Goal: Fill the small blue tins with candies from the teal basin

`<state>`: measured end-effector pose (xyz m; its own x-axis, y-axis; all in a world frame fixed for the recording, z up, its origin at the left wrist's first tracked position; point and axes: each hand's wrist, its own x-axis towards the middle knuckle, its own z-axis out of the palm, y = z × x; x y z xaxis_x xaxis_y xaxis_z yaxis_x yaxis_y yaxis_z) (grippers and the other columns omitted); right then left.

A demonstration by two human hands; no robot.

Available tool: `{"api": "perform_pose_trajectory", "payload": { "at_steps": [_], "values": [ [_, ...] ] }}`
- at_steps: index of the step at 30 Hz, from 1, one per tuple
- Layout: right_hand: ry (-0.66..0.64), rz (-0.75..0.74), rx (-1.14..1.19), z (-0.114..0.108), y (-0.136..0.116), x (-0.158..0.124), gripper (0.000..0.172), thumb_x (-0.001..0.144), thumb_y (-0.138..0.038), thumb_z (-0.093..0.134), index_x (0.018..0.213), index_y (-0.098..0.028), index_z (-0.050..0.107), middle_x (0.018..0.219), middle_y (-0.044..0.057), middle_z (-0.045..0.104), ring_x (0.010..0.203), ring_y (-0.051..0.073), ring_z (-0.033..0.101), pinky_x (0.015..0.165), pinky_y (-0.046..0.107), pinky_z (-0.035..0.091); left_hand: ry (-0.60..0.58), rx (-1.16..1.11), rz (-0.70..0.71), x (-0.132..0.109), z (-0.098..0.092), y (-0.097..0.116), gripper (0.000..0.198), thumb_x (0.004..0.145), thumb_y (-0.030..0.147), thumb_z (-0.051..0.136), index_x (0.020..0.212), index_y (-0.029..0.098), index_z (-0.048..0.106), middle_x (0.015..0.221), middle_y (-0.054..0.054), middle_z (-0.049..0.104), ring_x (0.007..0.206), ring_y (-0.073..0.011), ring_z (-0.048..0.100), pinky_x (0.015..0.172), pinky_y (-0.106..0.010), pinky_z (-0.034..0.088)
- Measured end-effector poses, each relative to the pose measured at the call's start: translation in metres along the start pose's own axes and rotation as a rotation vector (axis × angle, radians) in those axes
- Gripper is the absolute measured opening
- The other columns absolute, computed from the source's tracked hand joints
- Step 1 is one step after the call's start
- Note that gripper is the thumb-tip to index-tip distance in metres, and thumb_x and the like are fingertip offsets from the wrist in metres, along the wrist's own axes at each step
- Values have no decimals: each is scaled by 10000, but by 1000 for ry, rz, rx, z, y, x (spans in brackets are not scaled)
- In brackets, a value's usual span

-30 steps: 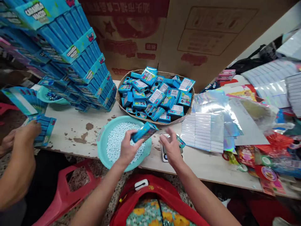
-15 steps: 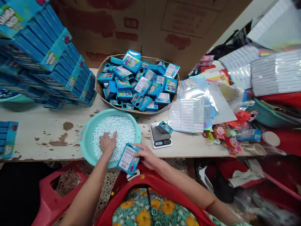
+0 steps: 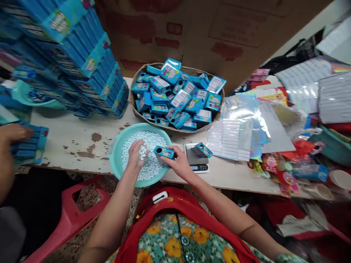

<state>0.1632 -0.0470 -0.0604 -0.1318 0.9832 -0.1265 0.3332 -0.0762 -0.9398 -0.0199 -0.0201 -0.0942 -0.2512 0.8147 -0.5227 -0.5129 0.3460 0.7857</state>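
Note:
A turquoise basin (image 3: 116, 160) is filled with small white candies (image 3: 153, 168). Above them my left hand (image 3: 136, 155) is cupped around a handful of the candies. My right hand (image 3: 178, 160) grips a small blue box (image 3: 163, 152) over the basin's right side, with the round dark hole in its end facing up. Just right of that hand, a digital scale (image 3: 193, 157) carries another blue box (image 3: 202, 149), which lies tilted. Behind the basin, a cardboard tray (image 3: 134, 106) is heaped with blue boxes (image 3: 181, 99).
Stacked blue display boxes (image 3: 90, 64) rise at the left. Another person's hand (image 3: 16, 133) touches blue boxes (image 3: 30, 144) at the far left. Plastic sheets (image 3: 236, 128) and small packets (image 3: 271, 162) cover the right side. A large carton (image 3: 197, 36) stands behind.
My left hand has lifted out of the candies with a handful. My right hand has raised its box and turned the holed end up. Another person's hand has appeared at the left; the view has shifted.

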Motion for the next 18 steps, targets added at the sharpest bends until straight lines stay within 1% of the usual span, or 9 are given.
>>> {"api": "perform_pose_trajectory", "payload": {
  "at_steps": [1,3,5,7,9,12,14,18],
  "values": [
    [-8,-44,-52,5,-2,4,362,709,-363,708,1018,-198,616,970,47,631,907,204,584,821,328,450,-42,-54,43,-7,4,11,252,653,328,677,774,189,505,599,47,501,428,-75,442,371,-181,299],
    [-40,-125,-134,17,-5,11,347,716,-325,705,1024,-198,610,987,55,629,919,212,587,819,331,448,-86,-136,140,-18,12,28,228,678,324,659,754,184,496,615,41,509,480,-87,501,415,-192,374],
    [-74,-190,-199,30,-8,17,328,716,-286,706,1019,-202,610,982,59,633,924,220,585,820,337,445,-65,-177,197,-23,18,37,231,697,343,642,742,179,486,642,32,530,552,-115,569,502,-231,459],
    [-94,-246,-251,41,-11,23,309,717,-259,707,1009,-210,617,970,58,638,937,228,576,837,352,437,-2,-192,216,-23,20,40,242,707,364,631,739,173,484,674,23,555,614,-147,617,576,-277,501],
    [-103,-287,-300,47,-13,27,311,711,-251,718,1006,-216,629,971,59,639,956,236,562,859,370,425,48,-198,240,-20,19,41,251,713,373,625,725,170,477,657,24,552,609,-154,625,585,-286,504],
    [-127,-296,-345,50,-14,31,354,696,-270,743,1030,-221,638,980,65,637,965,244,556,857,380,422,61,-191,290,-16,17,44,239,720,356,618,720,172,465,611,37,524,543,-131,594,553,-264,485],
    [-150,-292,-341,50,-13,32,368,693,-292,753,1036,-226,639,977,64,644,966,247,562,850,381,426,67,-183,302,-13,16,47,222,715,337,614,737,174,465,622,36,529,518,-120,575,527,-252,473],
    [-187,-276,-313,48,-13,36,369,692,-319,761,1031,-227,644,974,61,663,965,244,585,850,376,433,4,-163,305,-10,15,50,172,708,294,587,789,181,486,655,27,551,522,-121,572,514,-253,469]
  ]
}}
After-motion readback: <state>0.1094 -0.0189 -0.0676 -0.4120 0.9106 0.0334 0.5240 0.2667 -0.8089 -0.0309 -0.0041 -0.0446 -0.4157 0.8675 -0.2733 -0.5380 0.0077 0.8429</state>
